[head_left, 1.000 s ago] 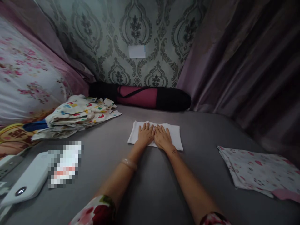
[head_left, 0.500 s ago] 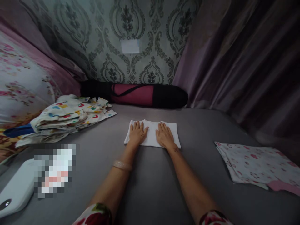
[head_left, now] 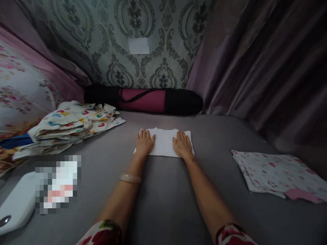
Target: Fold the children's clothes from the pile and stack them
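Observation:
A folded white cloth (head_left: 164, 143) lies flat on the grey sheet (head_left: 163, 190), its long side running left to right. My left hand (head_left: 144, 143) rests palm down on the cloth's left end, fingers stretched out and pointing away from me. On the right end lies my right hand (head_left: 182, 144), also flat with the fingers extended. Both hands press on the fabric without gripping it. Parts of the cloth's two ends are hidden under the palms.
Patterned clothes (head_left: 74, 124) are heaped at the left. A folded pink-and-white printed cloth (head_left: 276, 173) lies at the right. Along the wall stretches a long black and red bag (head_left: 143, 100). A white device (head_left: 17, 200) and a blurred-out item (head_left: 62, 183) are near left.
My hands have slid apart toward the two ends of the white cloth, baring more of its middle. The view has shifted slightly.

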